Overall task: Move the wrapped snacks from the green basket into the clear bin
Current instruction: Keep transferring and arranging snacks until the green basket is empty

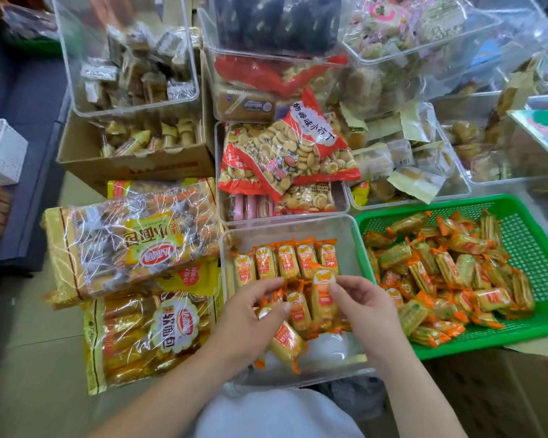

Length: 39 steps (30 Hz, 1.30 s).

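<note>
Two hands low over the clear bin (345, 248), both with fingers bent. Left hand (250, 314): fingers (283, 306) curled down onto the near row of wrapped snacks (298, 308), tips touching the orange-and-yellow wrappers; cannot tell whether pinching one or only resting there. Right hand (366, 306): fingers (333, 287) curled inward, foremost tip against the right edge of a raised snack (324, 295), pinching it upright and taller than its neighbours. Between the two sets of fingertips, a few packs side by side, standing on end. Just beyond the fingertips, a tidy far row (285, 260) of five more, upright along the bin's far side, the raised snack overlapping the rightmost of them. Beneath the left fingers, toward the palm, one slanted pack (285, 341) lying flat on the bin floor. To the right of the right fingers, past the bin wall, the green basket (532, 248), just beside the bin. Inside it a loose heap (440, 273) of the same snacks, many more than in the bin, jumbled at all angles. To the left of the left fingers, large bread bags (133, 245) stacked one over another. Farther beyond the fingertips, a clear tub with red biscuit bags (285, 159), more clear tubs of cakes around it, and a cardboard box (133, 167) off to the left.
</note>
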Tool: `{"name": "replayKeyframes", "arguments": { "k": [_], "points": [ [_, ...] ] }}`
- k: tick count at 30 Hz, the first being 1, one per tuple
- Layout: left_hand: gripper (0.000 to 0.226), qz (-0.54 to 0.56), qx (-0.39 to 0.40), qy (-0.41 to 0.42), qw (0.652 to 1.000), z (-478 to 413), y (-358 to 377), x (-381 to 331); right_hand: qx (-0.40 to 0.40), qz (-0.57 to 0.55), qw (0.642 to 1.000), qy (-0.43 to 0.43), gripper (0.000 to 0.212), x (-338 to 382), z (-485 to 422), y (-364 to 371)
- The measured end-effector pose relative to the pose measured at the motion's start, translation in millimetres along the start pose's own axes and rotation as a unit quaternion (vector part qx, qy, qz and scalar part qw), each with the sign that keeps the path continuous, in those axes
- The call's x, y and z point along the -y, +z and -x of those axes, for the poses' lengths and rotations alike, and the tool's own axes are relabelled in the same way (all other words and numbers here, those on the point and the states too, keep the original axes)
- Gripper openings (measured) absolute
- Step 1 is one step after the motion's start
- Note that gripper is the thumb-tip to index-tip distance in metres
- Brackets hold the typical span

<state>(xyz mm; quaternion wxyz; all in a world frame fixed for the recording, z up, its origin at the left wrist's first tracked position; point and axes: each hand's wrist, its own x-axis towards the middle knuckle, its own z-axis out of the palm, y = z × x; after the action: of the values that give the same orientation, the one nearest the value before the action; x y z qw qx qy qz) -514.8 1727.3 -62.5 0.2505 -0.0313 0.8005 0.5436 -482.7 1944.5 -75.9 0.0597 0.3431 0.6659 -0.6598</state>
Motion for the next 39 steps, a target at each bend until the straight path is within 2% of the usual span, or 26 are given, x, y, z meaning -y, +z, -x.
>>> {"name": "replayKeyframes", "arguments": {
  "k": [2, 5, 8, 12, 15, 23, 26, 28, 31, 34, 36, 39],
  "points": [
    [0.045, -0.019, -0.012, -0.014, 1.0, -2.8, -3.9, 6.2, -0.06, 0.109, 0.992, 0.008, 0.018, -11.0, -15.5, -10.5],
    [0.045, -0.015, -0.022, -0.031, 0.999, -3.3, -6.9, 6.0, -0.067, 0.215, 0.974, 0.025, 0.022, -28.1, -32.8, -10.3],
    [0.047, 0.005, -0.031, -0.043, 0.999, -4.6, -6.8, 1.6, -0.058, 0.258, 0.964, 0.034, 0.023, -42.7, -45.4, 2.0],
    [0.044, 0.011, -0.047, -0.043, 0.998, -10.4, -8.2, -6.0, -0.064, 0.304, 0.949, 0.043, 0.009, -53.8, -50.3, 13.9],
    [0.046, 0.013, -0.055, -0.035, 0.998, -14.5, -9.4, -9.5, -0.069, 0.332, 0.94, 0.032, 0.014, -62.0, -51.0, 16.0],
    [0.042, 0.007, -0.059, -0.034, 0.998, -15.8, -1.0, -12.0, -0.041, 0.291, 0.955, 0.033, 0.035, -59.0, -43.5, 13.7],
    [0.044, 0.0, -0.054, -0.03, 0.998, -18.2, 4.5, -15.0, -0.056, 0.296, 0.953, -0.016, 0.028, -44.0, -26.6, 6.7],
    [0.043, 0.007, -0.052, -0.029, 0.998, -20.7, 10.2, -20.0, -0.057, 0.224, 0.972, -0.045, 0.014, -25.4, -11.3, 2.8],
    [0.038, 0.019, -0.049, -0.011, 0.999, -25.9, 24.3, -24.9, 0.066, 0.067, 0.996, -0.01, 0.009, 5.1, 15.1, 7.5],
    [0.017, 0.038, -0.03, 0.009, 0.999, -28.2, 40.7, -29.8, 0.149, 0.031, 0.988, -0.018, 0.022, 9.8, 27.9, 9.8],
    [0.011, 0.081, -0.019, 0.001, 0.997, -28.2, 45.1, -32.8, 0.132, 0.019, 0.991, -0.018, 0.027, 6.4, 28.7, 2.7],
    [0.019, 0.115, -0.049, -0.043, 0.991, -30.7, 39.3, -29.5, 0.039, -0.009, 0.999, 0.012, 0.022, -2.3, 25.8, -15.3]
  ]
}}
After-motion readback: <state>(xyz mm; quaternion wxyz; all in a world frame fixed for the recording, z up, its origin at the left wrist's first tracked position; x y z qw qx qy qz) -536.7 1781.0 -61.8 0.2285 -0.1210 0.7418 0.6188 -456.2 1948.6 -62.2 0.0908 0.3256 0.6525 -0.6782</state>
